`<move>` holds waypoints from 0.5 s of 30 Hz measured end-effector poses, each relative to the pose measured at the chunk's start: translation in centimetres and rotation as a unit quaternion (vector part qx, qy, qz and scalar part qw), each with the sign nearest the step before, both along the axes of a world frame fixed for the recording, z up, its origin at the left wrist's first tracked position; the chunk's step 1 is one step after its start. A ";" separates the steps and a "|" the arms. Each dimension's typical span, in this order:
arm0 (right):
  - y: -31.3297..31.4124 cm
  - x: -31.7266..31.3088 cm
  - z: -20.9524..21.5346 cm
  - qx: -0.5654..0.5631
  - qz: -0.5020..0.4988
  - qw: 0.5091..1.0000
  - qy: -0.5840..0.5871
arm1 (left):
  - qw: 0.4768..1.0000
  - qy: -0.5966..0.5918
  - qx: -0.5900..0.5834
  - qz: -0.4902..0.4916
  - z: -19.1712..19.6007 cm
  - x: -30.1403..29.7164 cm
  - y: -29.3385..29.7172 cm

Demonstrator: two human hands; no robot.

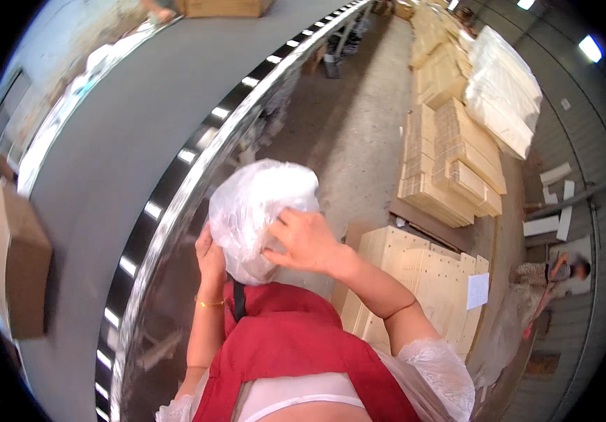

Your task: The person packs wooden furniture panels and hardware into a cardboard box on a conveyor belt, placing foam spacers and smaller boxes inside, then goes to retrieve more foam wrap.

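Note:
In front of my waist is a bulky, crumpled bundle of clear plastic bag (250, 204); what is inside it, if anything, cannot be made out. My left hand (211, 257) grips its lower left side, with part of the fingers hidden behind the plastic. From the right, my right hand (306, 240) presses curled fingers and thumb into the bag's near side, pinching the film. A red apron (289, 330) lies just below the bundle.
A grey conveyor belt (99, 169) with a metal rail runs along my left, with a cardboard box (18, 260) at its far side. Pale drilled boards (408, 274) and stacked panels (450, 165) stand at right. Other people appear farther off.

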State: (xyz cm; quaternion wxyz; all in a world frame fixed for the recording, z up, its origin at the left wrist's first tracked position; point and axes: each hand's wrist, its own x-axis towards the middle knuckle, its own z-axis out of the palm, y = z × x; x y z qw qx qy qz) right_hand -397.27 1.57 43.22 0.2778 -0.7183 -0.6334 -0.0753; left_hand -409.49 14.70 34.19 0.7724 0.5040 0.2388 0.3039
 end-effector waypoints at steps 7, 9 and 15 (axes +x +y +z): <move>1.1 19.8 -1.6 -0.026 -0.028 0.971 0.235 | 0.988 -0.065 -0.035 -0.135 -3.3 22.8 2.0; 0.7 24.7 -0.2 -0.031 -0.075 0.969 0.231 | 0.983 -0.067 -0.058 -0.162 -2.6 29.6 2.3; -4.1 39.7 -1.9 -0.024 -0.263 0.957 0.121 | 0.963 -0.100 0.185 -0.170 -0.2 47.2 -0.3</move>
